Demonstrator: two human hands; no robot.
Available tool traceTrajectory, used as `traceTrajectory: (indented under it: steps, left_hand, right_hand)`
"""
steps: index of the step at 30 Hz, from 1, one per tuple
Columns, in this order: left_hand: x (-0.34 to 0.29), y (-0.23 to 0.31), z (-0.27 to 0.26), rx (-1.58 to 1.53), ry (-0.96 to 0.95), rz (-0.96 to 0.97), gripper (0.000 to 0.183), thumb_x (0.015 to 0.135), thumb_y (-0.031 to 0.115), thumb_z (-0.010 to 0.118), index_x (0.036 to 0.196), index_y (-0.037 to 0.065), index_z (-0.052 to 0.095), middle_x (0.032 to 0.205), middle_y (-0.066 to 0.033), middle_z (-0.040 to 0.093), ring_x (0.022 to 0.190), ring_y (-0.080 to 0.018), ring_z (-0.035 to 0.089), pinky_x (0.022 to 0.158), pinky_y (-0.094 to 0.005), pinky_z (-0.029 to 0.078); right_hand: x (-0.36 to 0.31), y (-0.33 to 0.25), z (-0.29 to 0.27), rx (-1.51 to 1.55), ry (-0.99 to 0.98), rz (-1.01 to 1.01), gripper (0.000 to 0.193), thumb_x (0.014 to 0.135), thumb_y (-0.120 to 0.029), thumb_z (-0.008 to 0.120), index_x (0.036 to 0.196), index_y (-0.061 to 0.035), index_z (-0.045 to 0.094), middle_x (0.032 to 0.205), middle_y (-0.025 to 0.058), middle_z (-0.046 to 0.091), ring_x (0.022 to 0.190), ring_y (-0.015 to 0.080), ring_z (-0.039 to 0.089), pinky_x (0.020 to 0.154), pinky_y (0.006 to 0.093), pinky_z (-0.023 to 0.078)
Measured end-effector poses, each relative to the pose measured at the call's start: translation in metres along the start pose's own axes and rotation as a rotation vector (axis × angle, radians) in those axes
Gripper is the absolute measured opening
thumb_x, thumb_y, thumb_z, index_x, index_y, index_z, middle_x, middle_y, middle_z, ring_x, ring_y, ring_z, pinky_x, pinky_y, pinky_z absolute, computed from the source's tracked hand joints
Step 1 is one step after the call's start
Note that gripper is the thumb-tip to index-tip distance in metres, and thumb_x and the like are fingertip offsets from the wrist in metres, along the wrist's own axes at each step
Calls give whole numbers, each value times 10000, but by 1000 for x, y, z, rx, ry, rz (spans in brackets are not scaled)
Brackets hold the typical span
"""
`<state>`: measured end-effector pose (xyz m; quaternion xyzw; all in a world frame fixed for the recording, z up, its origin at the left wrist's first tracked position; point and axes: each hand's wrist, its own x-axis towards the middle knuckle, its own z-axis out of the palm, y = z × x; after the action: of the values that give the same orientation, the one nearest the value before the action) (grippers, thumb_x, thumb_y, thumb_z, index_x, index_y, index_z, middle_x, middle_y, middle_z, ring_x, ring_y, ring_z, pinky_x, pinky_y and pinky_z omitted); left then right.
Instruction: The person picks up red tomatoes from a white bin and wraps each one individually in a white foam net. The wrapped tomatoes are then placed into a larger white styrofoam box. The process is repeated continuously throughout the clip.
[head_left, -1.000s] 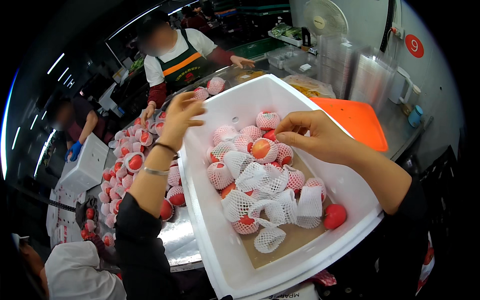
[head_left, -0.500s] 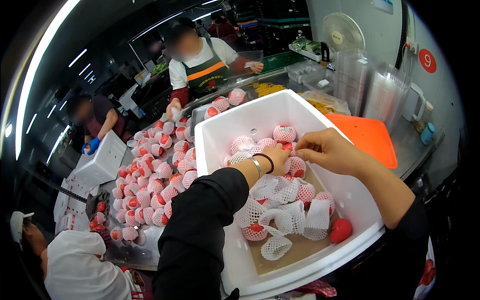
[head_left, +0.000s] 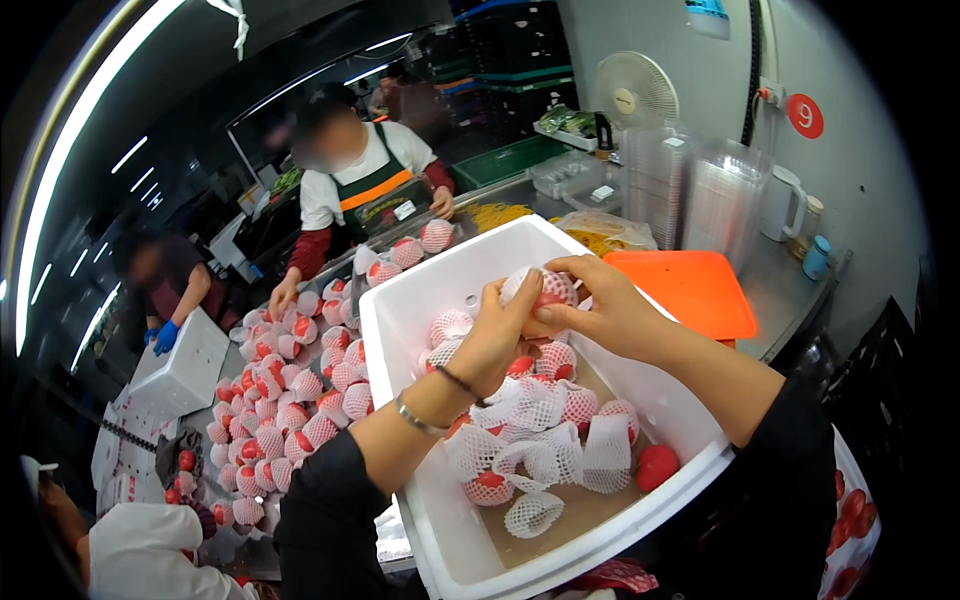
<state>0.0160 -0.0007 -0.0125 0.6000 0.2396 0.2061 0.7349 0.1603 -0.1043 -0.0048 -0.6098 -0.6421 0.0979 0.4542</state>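
Observation:
Above the white foam box (head_left: 380, 345), both hands are closed around a red fruit in a white foam net (head_left: 553, 288). My left hand (head_left: 488, 338) grips its near left side, partly hiding it. My right hand (head_left: 605, 305) has thumb and fingers on its right side. Below them in the box lie several netted red fruits (head_left: 450, 325) and loose empty foam nets (head_left: 535, 514). One bare red fruit (head_left: 657, 467) rests by the box's right wall. The exact kind of fruit cannot be told.
Many netted fruits (head_left: 270, 420) cover the metal table at left. An orange lid (head_left: 680, 290) lies right of the box, near stacked clear plastic containers (head_left: 735, 205) and a fan (head_left: 637, 92). A co-worker (head_left: 365, 180) stands across the table; others work at left.
My hands have risen out of the box's contents and now hold a netted fruit between them. The view has shifted slightly. The co-worker across has lowered a hand onto the fruits.

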Motion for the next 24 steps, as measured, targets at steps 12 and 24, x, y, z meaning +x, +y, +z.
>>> traceTrajectory:
  steps: [12, 24]
  left_hand:
    - [-7, -2, -15, -21, -281, 86, 488, 947, 326, 506, 1330, 109, 295, 1198, -119, 499, 1000, -238, 588, 668, -342, 532]
    - [-5, 1, -22, 57, -54, -46, 506, 991, 444, 295, 1250, 26, 415, 1019, -163, 613, 768, -264, 663, 629, -372, 576]
  right_hand:
    - [4, 0, -1, 355, 68, 233, 272, 885, -242, 608, 1012, -2, 626, 722, 83, 626, 675, 128, 582, 645, 270, 482]
    - [0, 3, 21, -196, -46, -215, 746, 662, -188, 785, 1311, -100, 428, 1223, 169, 438, 1045, 351, 552, 862, 399, 488]
